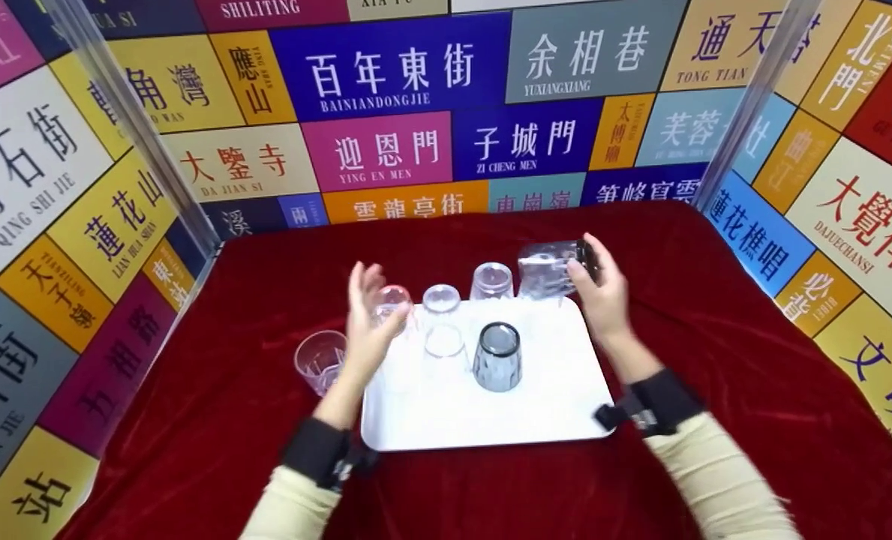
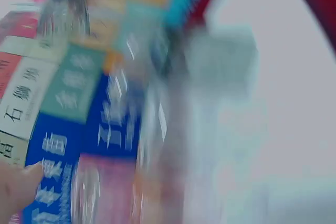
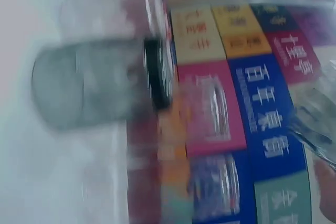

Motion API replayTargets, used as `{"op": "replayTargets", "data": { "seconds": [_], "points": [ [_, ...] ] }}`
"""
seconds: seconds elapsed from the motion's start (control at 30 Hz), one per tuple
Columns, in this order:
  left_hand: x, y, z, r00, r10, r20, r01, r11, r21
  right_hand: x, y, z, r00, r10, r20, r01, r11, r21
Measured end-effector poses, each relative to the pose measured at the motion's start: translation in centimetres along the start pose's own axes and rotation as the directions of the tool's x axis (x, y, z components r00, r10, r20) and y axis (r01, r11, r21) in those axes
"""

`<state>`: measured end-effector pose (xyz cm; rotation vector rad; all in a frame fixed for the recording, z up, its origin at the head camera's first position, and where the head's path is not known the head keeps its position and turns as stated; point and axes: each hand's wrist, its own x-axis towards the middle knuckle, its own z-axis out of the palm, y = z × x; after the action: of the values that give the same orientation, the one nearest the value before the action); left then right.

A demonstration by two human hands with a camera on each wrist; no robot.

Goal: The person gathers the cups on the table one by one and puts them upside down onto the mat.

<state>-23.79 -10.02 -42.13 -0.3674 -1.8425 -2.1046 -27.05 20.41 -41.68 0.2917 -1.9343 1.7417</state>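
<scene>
In the head view, my left hand (image 1: 367, 315) is raised over the tray's left side, fingers spread, thumb apart. A pink-rimmed clear glass (image 1: 393, 295) stands close by it; whether they touch is hidden. My right hand (image 1: 602, 277) holds a tilted clear-grey glass (image 1: 551, 271) with a dark end above the tray's back right corner. The same glass (image 3: 316, 127) appears at the right edge of the right wrist view. An upside-down grey glass (image 1: 498, 358) stands on the white tray (image 1: 558, 405), beside a clear glass (image 1: 446, 343). The left wrist view shows part of my left hand (image 2: 21, 187), blurred.
Two clear glasses, one small (image 1: 441, 298) and one taller (image 1: 493, 280), stand along the tray's back edge. Left of the tray is a wide clear glass (image 1: 321, 358). Dark red cloth (image 1: 491, 487) covers the table. Sign-printed panels (image 1: 385, 150) surround it.
</scene>
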Motion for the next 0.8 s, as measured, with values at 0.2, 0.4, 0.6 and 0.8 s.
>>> {"op": "replayTargets", "data": {
  "seconds": [0.2, 0.4, 0.6, 0.8],
  "points": [
    [-0.3, -0.5, -4.9, 0.987, 0.160, -0.024, -0.138, 0.910, 0.391, -1.0, 3.1, -3.6, 0.940, 0.030, 0.341, 0.135, 0.883, -0.450],
    [-0.6, -1.0, -7.8, 0.998, 0.063, -0.031, -0.028, 0.757, 0.653, -2.6, 5.6, -3.3, 0.852, 0.122, 0.509, 0.202, 0.821, -0.535],
    [-1.3, -1.5, -9.5, 0.992, -0.122, -0.018, 0.091, 0.623, 0.777, -2.7, 6.7, -2.4, 0.792, 0.194, 0.579, 0.230, 0.784, -0.577],
    [-1.9, -1.9, -10.8, 0.977, -0.213, -0.026, 0.146, 0.571, 0.808, -3.0, 7.5, -2.1, 0.771, 0.241, 0.590, 0.202, 0.785, -0.586]
  ]
}}
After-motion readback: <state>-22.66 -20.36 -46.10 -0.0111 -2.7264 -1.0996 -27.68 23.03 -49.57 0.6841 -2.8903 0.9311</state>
